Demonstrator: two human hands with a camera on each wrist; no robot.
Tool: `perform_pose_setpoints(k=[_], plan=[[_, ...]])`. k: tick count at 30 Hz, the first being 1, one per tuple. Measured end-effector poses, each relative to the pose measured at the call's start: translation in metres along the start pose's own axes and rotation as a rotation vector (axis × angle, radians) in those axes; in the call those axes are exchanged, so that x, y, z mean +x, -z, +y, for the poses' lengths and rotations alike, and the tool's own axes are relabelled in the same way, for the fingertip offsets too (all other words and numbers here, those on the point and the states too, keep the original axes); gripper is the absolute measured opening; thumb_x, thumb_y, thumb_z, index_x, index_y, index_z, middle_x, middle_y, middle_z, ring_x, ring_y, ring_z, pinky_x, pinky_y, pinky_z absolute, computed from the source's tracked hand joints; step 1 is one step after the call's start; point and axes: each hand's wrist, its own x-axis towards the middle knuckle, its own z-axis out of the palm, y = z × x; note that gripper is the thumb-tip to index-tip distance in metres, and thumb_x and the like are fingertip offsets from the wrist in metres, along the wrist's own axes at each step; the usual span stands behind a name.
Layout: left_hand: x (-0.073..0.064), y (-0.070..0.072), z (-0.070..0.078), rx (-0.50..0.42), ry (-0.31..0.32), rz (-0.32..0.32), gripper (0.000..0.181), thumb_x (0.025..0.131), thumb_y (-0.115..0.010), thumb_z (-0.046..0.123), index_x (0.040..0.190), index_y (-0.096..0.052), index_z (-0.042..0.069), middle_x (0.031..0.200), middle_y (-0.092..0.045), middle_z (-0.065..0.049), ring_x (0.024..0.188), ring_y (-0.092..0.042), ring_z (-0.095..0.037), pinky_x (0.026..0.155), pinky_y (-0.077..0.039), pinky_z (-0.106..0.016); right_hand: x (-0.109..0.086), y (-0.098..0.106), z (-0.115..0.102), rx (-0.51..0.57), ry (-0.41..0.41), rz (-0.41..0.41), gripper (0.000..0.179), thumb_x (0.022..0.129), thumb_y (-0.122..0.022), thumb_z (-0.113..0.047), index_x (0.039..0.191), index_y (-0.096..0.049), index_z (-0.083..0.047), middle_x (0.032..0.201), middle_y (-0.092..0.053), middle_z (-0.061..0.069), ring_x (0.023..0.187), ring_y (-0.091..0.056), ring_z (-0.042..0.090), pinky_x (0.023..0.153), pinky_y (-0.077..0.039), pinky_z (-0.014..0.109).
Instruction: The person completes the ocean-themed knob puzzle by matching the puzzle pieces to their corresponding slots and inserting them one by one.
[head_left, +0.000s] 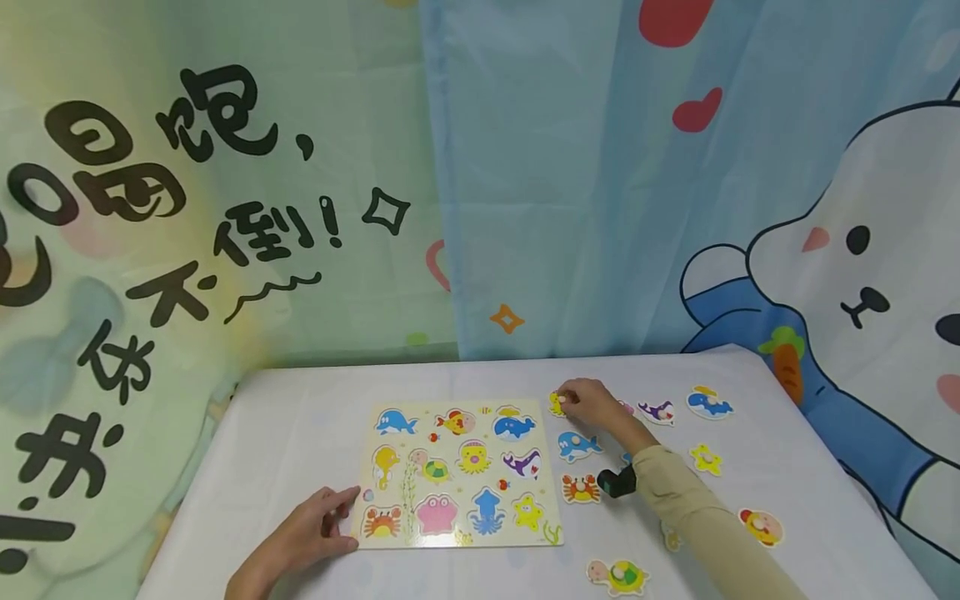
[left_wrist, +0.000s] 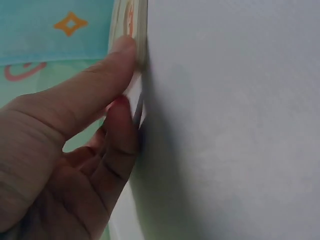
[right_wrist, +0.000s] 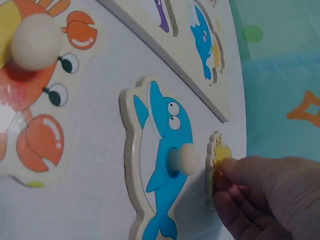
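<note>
"So, going biggest first, what's at the back?"

"Green and blue printed fabric curtains (head_left: 525, 167), with a white-covered table (head_left: 285, 433) before them."

"What's on it?"

"A flat, cream-coloured wooden board (head_left: 452, 450) printed with sea creatures. Take its middle, in the head view, as the clock's centre."

"And the hands?"

"Well apart. The left hand (head_left: 307, 529) is between eight and nine o'clock, thumb and forefinger spread, touching the board's left edge by the near corner. The right hand (head_left: 592, 402) is at two o'clock, thumb and fingers pinched together."

"Any loose pieces?"

"Several. A yellow-and-green wooden turtle (head_left: 621, 577) lies at four o'clock, an orange-red wooden crab (head_left: 581, 489) at three, and, between two and three, near the right hand, a bright blue wooden dolphin (head_left: 577, 447) with a pale round knob (right_wrist: 188, 159)."

"And what's in that pinch?"

"A small yellow wooden piece (right_wrist: 219, 152), also at two o'clock, just off the board's right edge. Fingers cover much of it, so I can't be sure which creature it shows."
</note>
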Motion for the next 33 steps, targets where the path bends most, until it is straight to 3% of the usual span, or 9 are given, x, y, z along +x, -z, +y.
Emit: perform_pose_setpoints(k=[8,14,19,23,29,33], plan=[[-0.002,0.0,-0.009,0.009,-0.038,0.0,0.077,0.078,-0.079,0.034,0.141,-0.048,0.003,0.095,-0.049,-0.002,0.07,-0.043,0.0,0.061,-0.038,-0.017,0.004,-0.003,-0.003,-0.027,-0.051,0.008,0.024,0.093,-0.061,-0.011,0.113,-0.064,0.001,0.093,-0.059,0.009,0.087,-0.052,0.021,0.08,-0.047,0.032],[-0.002,-0.002,-0.014,-0.011,-0.053,-0.006,0.082,0.076,-0.08,0.037,0.142,-0.046,0.003,0.096,-0.048,-0.002,0.071,-0.045,0.0,0.061,-0.039,-0.016,0.008,-0.001,-0.006,-0.199,-0.02,-0.032,0.021,0.09,-0.063,-0.012,0.106,-0.063,0.0,0.091,-0.057,0.009,0.084,-0.052,0.021,0.081,-0.05,0.034],[0.0,-0.002,-0.017,0.012,-0.066,0.0,0.084,0.075,-0.081,0.039,0.143,-0.046,0.004,0.096,-0.048,-0.001,0.071,-0.045,0.001,0.062,-0.041,-0.016,0.005,0.008,-0.016,-0.204,0.012,0.047,0.019,0.087,-0.064,-0.009,0.102,-0.063,0.002,0.09,-0.058,0.01,0.081,-0.052,0.02,0.076,-0.048,0.034],[0.0,-0.001,-0.018,0.023,-0.085,0.004,0.084,0.075,-0.081,0.039,0.143,-0.046,0.003,0.096,-0.048,0.0,0.07,-0.045,0.002,0.062,-0.041,-0.016,-0.01,0.006,-0.047,-0.111,0.112,0.068,0.018,0.087,-0.064,-0.009,0.101,-0.065,0.001,0.087,-0.06,0.008,0.078,-0.051,0.018,0.073,-0.048,0.03],[-0.001,0.0,-0.016,0.021,-0.078,0.021,0.083,0.075,-0.082,0.037,0.142,-0.047,0.003,0.095,-0.047,-0.001,0.071,-0.044,0.001,0.061,-0.039,-0.016,-0.031,-0.025,-0.105,-0.077,0.337,-0.069,0.008,0.088,-0.065,-0.011,0.093,-0.066,-0.004,0.077,-0.055,0.0,0.07,-0.046,0.01,0.063,-0.04,0.02],[-0.001,-0.002,-0.014,0.01,-0.069,0.017,0.083,0.075,-0.082,0.035,0.142,-0.046,0.003,0.095,-0.047,-0.002,0.071,-0.044,0.0,0.061,-0.039,-0.016,-0.033,-0.046,-0.123,-0.102,0.363,-0.123,0.005,0.088,-0.065,-0.009,0.091,-0.067,-0.005,0.073,-0.051,-0.001,0.067,-0.043,0.011,0.062,-0.035,0.021]])
